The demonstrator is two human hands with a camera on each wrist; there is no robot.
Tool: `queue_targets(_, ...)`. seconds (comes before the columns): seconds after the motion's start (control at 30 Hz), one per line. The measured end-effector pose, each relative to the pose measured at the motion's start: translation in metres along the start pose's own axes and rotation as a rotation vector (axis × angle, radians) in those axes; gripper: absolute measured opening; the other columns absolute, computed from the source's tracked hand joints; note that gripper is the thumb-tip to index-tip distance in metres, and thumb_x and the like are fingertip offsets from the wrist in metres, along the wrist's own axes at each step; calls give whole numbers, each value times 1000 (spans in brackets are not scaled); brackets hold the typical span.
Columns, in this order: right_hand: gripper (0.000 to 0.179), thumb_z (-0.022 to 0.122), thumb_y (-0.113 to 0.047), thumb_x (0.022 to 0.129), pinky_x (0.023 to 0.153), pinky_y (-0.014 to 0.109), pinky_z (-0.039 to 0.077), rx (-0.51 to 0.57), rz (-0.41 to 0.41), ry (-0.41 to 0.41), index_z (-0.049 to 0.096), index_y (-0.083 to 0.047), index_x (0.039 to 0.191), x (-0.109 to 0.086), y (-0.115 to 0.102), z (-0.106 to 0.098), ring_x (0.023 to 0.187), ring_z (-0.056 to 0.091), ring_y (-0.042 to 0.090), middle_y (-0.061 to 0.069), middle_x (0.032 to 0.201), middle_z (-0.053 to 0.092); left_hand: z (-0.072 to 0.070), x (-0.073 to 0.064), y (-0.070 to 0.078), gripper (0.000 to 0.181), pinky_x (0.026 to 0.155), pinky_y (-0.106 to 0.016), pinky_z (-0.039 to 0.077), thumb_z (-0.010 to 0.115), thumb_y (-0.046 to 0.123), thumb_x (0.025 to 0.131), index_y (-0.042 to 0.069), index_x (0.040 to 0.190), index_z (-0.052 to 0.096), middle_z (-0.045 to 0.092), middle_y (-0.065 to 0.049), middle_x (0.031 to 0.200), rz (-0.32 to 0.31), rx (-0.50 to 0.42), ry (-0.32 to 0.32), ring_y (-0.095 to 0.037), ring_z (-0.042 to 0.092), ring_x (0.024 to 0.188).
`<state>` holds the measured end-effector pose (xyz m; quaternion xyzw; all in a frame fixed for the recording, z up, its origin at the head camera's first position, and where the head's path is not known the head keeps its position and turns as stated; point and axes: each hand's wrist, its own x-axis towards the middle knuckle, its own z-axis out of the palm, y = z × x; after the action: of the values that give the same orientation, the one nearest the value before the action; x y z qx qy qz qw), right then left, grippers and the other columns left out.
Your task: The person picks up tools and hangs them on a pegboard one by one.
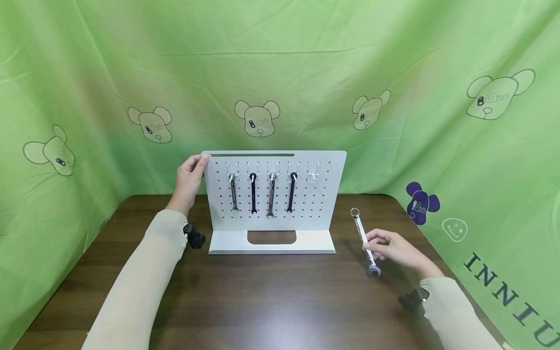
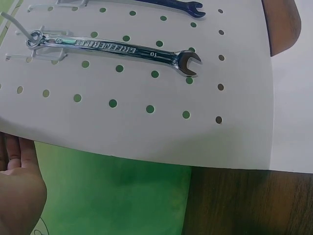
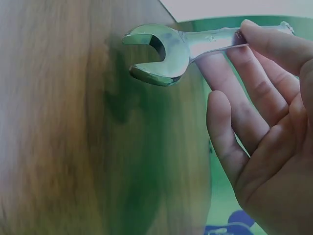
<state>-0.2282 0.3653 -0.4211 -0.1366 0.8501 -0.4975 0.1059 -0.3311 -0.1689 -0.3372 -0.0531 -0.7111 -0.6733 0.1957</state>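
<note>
My left hand (image 1: 189, 177) holds the upper left corner of a white pegboard stand (image 1: 273, 223), thumb on the front face. In the left wrist view part of that hand (image 2: 19, 181) shows beside the board's edge. My right hand (image 1: 393, 248) pinches a shiny combination wrench (image 1: 361, 232) by its shank, right of the board. Its ring end points up and away, its open end towards me. In the right wrist view, the thumb presses the wrench (image 3: 210, 43) against the fingers. Several wrenches hang on the board, the leftmost a silver one (image 1: 234, 193).
An unoccupied wire hook (image 1: 312, 172) is at the right end of the row on the board. The stand rests on a brown wooden table (image 1: 271, 301). Behind and at both sides hangs a green curtain (image 1: 280, 68) with printed bear heads.
</note>
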Motion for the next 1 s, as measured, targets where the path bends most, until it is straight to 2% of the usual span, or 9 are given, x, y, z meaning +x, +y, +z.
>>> queue_targets(0.27, 27, 66, -13, 98, 69, 33, 54, -48, -34, 20, 58, 6, 115, 16, -14, 14, 78, 70, 23, 25, 101, 70, 0, 0, 0, 47, 91, -29, 47, 59, 41, 101, 0, 124, 62, 61, 1, 106, -2, -4, 1, -13, 54, 97)
queue_targets(0.5, 27, 69, -18, 97, 72, 41, 56, -73, -56, 49, 60, 3, 113, 30, -24, 28, 79, 70, 23, 28, 103, 69, -2, -1, 1, 47, 93, -29, 46, 58, 42, 101, 1, 124, 62, 60, 1, 108, -18, 8, -1, -13, 54, 99)
queue_targets(0.7, 30, 70, -22, 97, 75, 46, 55, -56, -53, 85, 61, 1, 114, 40, -33, 38, 81, 71, 24, 23, 103, 70, -3, -3, 1, 50, 92, -30, 45, 57, 43, 102, 0, 127, 61, 60, -1, 108, -25, 15, -6, -14, 54, 99)
queue_targets(1.0, 31, 69, -21, 97, 78, 49, 55, -26, -81, 116, 59, 0, 117, 47, -52, 49, 83, 70, 26, 22, 105, 69, -1, -2, 2, 47, 91, -28, 45, 57, 40, 102, -1, 125, 62, 60, 2, 104, -11, 4, 0, -12, 54, 97)
